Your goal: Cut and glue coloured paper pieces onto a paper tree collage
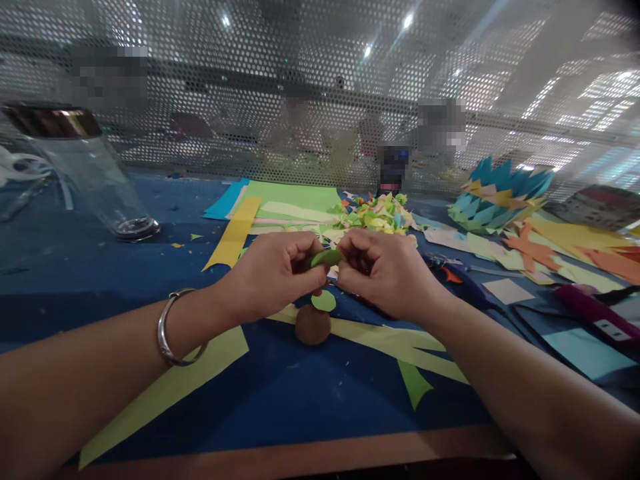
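Between my two hands, over the middle of the blue table, is a small curved piece of green paper (327, 257). My left hand (273, 273) pinches its left end between thumb and fingers. The right end is pinched by my right hand (383, 270). Just below my fingers lies a light green paper disc (324, 301), partly over the edge of a round brown disc (313, 325). Pale yellow-green paper strips (385, 339) run from behind the brown disc to the right. A green paper scrap (414, 383) rests nearer the front edge.
A glass bottle (95, 173) stands at the left. Behind my hands are coloured sheets (295, 193) and a heap of paper scraps (380, 217). At right are a folded paper crown (500, 197), a glue gun (465, 287) and a purple power strip (595, 313). A perforated screen (320, 153) closes the back.
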### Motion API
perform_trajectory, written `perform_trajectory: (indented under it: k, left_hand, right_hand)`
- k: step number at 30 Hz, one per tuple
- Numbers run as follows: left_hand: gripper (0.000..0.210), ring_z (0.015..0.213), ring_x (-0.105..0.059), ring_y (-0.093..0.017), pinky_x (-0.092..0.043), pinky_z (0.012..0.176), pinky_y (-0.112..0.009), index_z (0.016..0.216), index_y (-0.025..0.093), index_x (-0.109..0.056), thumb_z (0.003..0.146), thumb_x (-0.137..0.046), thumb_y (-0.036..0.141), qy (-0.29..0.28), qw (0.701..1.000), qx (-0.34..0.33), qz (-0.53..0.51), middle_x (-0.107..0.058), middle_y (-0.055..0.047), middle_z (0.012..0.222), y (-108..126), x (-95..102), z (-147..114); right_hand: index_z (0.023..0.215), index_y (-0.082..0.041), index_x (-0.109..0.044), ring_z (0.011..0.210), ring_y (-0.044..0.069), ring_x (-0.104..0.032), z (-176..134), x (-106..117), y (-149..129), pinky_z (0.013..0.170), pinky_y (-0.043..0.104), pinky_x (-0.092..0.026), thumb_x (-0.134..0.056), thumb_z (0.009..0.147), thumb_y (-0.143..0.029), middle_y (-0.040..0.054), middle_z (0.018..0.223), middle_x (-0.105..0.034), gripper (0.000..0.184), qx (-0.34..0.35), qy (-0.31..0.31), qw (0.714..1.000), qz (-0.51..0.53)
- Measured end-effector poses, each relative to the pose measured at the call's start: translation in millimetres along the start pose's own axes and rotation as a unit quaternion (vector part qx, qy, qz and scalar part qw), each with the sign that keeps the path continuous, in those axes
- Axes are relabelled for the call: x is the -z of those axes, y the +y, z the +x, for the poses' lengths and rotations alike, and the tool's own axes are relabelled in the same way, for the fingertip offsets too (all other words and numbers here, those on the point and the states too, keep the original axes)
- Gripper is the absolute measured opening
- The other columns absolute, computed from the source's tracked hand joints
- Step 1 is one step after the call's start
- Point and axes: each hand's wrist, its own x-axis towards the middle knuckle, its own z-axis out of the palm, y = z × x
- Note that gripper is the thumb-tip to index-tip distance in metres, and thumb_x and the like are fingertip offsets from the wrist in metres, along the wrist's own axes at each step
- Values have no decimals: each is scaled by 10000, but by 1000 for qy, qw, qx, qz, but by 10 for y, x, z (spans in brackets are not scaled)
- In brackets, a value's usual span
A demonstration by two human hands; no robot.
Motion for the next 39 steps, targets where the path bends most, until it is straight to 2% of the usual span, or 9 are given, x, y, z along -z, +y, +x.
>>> perform_trajectory:
  k: [12, 20, 22, 25, 27, 28, 31, 33, 39]
  left_hand:
    - [30, 670, -711, -178, -538, 607, -263, 782, 201, -624, 811, -619, 207, -5, 1000, 18, -1, -740, -10, 696, -33, 24, 16]
    - [82, 604, -715, -179, -565, 587, -272, 736, 202, -622, 814, -640, 218, -29, 997, 52, -55, -723, -15, 635, -107, 150, 80]
    - [84, 662, -719, -182, -557, 615, -271, 776, 198, -656, 838, -646, 254, -11, 998, 38, -42, -736, -32, 695, -124, 176, 99]
    - [176, 850, -710, -199, -545, 707, -279, 949, 193, -708, 852, -683, 338, 27, 999, 4, -40, -758, -72, 920, -134, 158, 112]
    - [281, 881, -690, -198, -532, 713, -278, 1046, 193, -709, 827, -725, 367, 17, 997, -5, -71, -747, -75, 966, -134, 113, 112]
    - [286, 831, -680, -187, -520, 681, -272, 1046, 190, -708, 819, -734, 363, 1, 996, -1, -91, -739, -63, 912, -133, 88, 111]
    - [136, 641, -595, -131, -459, 595, -252, 903, 179, -705, 812, -721, 280, -61, 989, 36, -127, -661, -6, 710, -123, 37, 101]
    - [70, 607, -560, -112, -449, 597, -250, 831, 175, -687, 787, -724, 216, -88, 982, 69, -150, -631, 14, 672, -109, 31, 94]
    - [187, 571, -578, -101, -440, 569, -237, 730, 183, -612, 713, -797, 166, -52, 933, 171, -313, -650, 19, 640, -84, 52, 100]
  right_hand:
    - [709, -188, -547, 557, 90, -445, -5, 12, 4, 541, 241, -339, -619, 753, -127, -49, 619, -510, 104, -4, -5, 1000, -1]
    - [724, -196, -551, 524, 95, -434, 29, 108, 207, 528, 254, -329, -614, 760, -174, -47, 605, -501, 76, -25, 40, 997, -55]
    - [716, -196, -555, 521, 95, -435, 35, 117, 243, 519, 252, -325, -618, 756, -182, -47, 603, -503, 76, -32, 28, 997, -62]
    - [710, -194, -562, 530, 96, -448, 35, 91, 215, 523, 251, -319, -628, 749, -189, -45, 601, -523, 77, -28, -14, 997, -69]
    - [714, -193, -565, 548, 99, -463, 30, 64, 164, 529, 251, -315, -629, 746, -185, -41, 615, -539, 72, -22, -39, 996, -73]
    - [716, -193, -566, 557, 101, -467, 27, 53, 138, 532, 250, -312, -625, 746, -179, -40, 619, -542, 68, -18, -48, 996, -72]
    - [731, -192, -580, 574, 104, -475, 17, 33, 90, 538, 248, -313, -617, 748, -160, -35, 634, -551, 52, -13, -74, 995, -63]
    - [743, -192, -592, 584, 108, -487, 10, 30, 85, 545, 249, -322, -622, 757, -157, -30, 651, -568, 48, -8, -74, 995, -61]
    - [813, -190, -610, 628, 124, -522, -7, 41, 104, 600, 265, -376, -602, 856, -182, 5, 746, -610, 45, 50, 14, 994, -93]
